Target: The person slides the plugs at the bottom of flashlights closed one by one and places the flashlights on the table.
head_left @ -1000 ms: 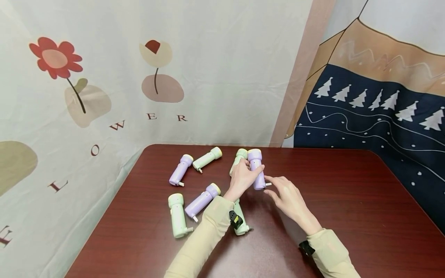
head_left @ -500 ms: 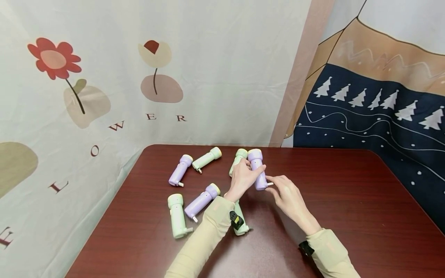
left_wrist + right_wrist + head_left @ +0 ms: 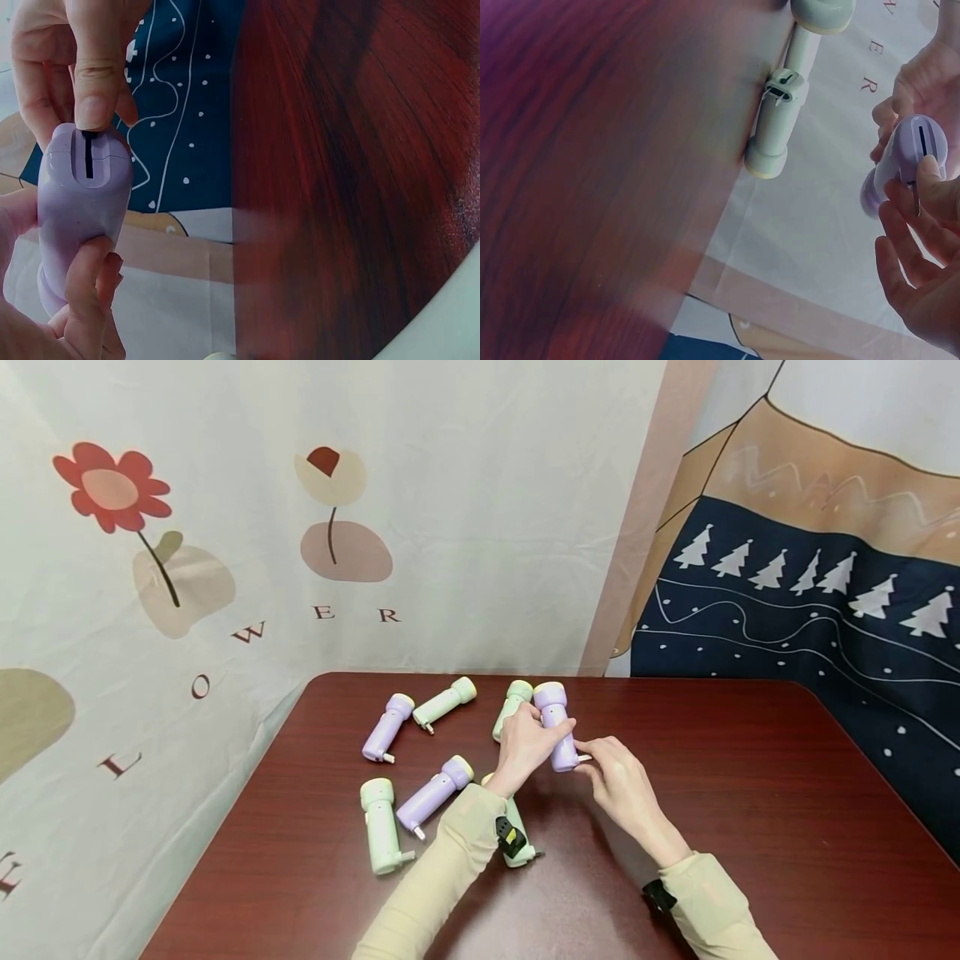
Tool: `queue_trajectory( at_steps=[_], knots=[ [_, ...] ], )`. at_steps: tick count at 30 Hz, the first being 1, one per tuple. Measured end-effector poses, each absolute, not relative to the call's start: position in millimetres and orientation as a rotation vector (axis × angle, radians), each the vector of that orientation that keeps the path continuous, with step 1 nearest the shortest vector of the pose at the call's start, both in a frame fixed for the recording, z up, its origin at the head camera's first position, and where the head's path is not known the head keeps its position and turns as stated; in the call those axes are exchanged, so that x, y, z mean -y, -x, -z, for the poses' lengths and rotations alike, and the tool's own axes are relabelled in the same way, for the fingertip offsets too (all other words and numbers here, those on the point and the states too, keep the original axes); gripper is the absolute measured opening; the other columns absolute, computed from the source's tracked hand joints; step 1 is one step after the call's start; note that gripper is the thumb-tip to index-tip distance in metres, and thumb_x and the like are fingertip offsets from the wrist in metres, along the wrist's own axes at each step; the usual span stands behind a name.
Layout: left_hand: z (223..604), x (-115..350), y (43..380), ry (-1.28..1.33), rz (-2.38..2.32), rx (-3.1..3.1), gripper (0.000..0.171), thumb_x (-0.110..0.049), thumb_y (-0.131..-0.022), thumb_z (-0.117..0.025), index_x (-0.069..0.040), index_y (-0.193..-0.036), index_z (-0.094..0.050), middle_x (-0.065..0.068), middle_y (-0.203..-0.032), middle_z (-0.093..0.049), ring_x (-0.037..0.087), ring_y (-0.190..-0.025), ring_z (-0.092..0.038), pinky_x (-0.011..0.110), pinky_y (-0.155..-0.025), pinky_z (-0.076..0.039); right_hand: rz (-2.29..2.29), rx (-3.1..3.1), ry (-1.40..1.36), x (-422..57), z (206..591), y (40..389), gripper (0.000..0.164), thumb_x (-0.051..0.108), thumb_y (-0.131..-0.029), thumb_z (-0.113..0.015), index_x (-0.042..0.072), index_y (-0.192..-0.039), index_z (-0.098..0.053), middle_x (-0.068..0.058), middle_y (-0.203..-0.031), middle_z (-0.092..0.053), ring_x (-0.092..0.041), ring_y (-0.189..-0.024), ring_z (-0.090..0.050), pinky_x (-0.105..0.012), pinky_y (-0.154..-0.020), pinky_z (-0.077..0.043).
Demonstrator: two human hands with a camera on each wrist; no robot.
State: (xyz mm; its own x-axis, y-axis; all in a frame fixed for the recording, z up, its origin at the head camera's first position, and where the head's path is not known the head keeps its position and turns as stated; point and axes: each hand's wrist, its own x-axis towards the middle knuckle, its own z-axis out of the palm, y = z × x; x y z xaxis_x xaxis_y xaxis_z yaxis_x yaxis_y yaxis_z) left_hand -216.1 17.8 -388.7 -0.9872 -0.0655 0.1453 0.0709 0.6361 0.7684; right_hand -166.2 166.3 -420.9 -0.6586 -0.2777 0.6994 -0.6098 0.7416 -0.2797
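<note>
A lilac flashlight [image 3: 552, 710] with a wide head is held above the table by my left hand [image 3: 521, 747], its fingers and thumb around the body. My right hand [image 3: 622, 785] is at the tail end, where thumb and forefinger pinch the small fold-out plug [image 3: 583, 758]. In the left wrist view, the thumb lies at the dark slot [image 3: 89, 161] in the flashlight's tail. A thin metal prong [image 3: 917, 199] shows beside the right fingers in the right wrist view. Just behind my left hand lies a green flashlight [image 3: 512, 714], partly covered.
Another green flashlight [image 3: 521, 843] lies partly under my left forearm. To the left are two lilac flashlights, one farther back [image 3: 386, 731], and two green ones, one in front [image 3: 382, 831]; their plugs stick out. A patterned cloth [image 3: 480, 527] hangs behind the brown table [image 3: 750, 827].
The plug end of the lilac flashlight has shifted slightly right, and my right thumb has closed in on the plug. My left hand keeps its grip.
</note>
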Motion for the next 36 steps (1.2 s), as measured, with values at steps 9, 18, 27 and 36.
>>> queue_trajectory(
  at_steps=[9,18,27,36],
  knots=[
    [387.2,-18.8,216.4,-0.002,1.280,2.682,0.045,-0.047,-0.068,-0.073,-0.008,-0.081,-0.053,0.003,-0.068,-0.057,0.015,-0.063,-0.052,0.021,-0.052,-0.034,-0.672,2.272,-0.662,-166.3,420.0,166.4,0.034,-0.003,-0.067,-0.076,0.004,-0.098,-0.066,-0.006,-0.085,-0.064,-0.016,-0.081,-0.058,-0.031,-0.065,-0.049],
    [384.3,-18.8,215.1,-0.030,1.277,2.684,0.045,-0.047,-0.068,-0.072,-0.009,-0.081,-0.052,0.003,-0.070,-0.057,0.015,-0.064,-0.052,0.020,-0.052,-0.034,-0.672,2.270,-0.644,-163.2,418.1,166.0,0.035,-0.003,-0.066,-0.076,0.003,-0.099,-0.066,-0.007,-0.086,-0.065,-0.017,-0.081,-0.058,-0.031,-0.065,-0.049],
    [383.2,-20.6,212.2,-0.052,1.259,2.695,0.047,-0.048,-0.067,-0.072,-0.008,-0.083,-0.052,0.003,-0.070,-0.056,0.016,-0.065,-0.052,0.020,-0.052,-0.033,-0.666,2.253,-0.645,-162.7,417.5,165.0,0.035,-0.003,-0.065,-0.077,0.002,-0.098,-0.066,-0.007,-0.084,-0.065,-0.017,-0.081,-0.058,-0.032,-0.064,-0.049],
    [383.9,-21.2,211.0,-0.047,1.242,2.711,0.046,-0.047,-0.068,-0.072,-0.008,-0.081,-0.052,0.002,-0.070,-0.055,0.015,-0.062,-0.049,0.020,-0.051,-0.032,-0.661,2.243,-0.652,-162.5,417.9,164.5,0.035,-0.002,-0.064,-0.078,0.001,-0.097,-0.067,-0.007,-0.084,-0.066,-0.017,-0.080,-0.059,-0.031,-0.064,-0.049]
  ],
)
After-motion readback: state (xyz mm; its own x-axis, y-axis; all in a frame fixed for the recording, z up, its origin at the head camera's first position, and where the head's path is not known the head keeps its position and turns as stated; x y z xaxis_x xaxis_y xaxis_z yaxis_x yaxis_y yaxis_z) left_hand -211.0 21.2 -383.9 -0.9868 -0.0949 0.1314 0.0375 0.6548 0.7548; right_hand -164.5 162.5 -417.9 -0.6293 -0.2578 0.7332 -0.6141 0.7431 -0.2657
